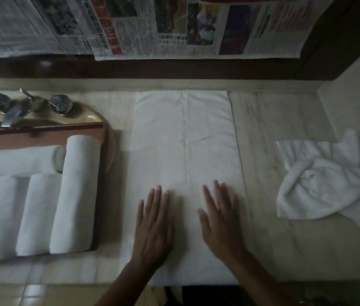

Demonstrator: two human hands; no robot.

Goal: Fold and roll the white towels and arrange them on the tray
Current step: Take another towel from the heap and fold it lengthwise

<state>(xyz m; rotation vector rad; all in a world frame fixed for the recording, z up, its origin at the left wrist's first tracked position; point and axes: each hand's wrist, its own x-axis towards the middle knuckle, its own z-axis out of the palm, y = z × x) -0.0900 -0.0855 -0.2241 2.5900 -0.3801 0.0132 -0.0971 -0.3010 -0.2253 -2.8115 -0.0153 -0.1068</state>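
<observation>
Both my hands lie flat on the folded towel [185, 140], fingers straight and gripping nothing: left hand [154, 226] toward its seven o'clock, right hand [221, 221] toward its five o'clock. The towel is a long strip on the counter [285, 129], running six to twelve o'clock, with a crease down its middle. Judgement: the step in hand is smoothing ahead of the roll. To do it well, I should press outward from the centre crease so no wrinkle is trapped and keep the long edges parallel. The roll should then start tight from the near end, with both hands level. Container: the wooden tray [42, 130] sits at nine o'clock of the strip. It holds at least four rolled towels [77, 191], three side by side lengthwise and one crosswise at their twelve o'clock. Its left part runs out of view. A crumpled towel [320, 186] lies at three o'clock, well apart. The faucet [13, 113] stands at ten o'clock.
</observation>
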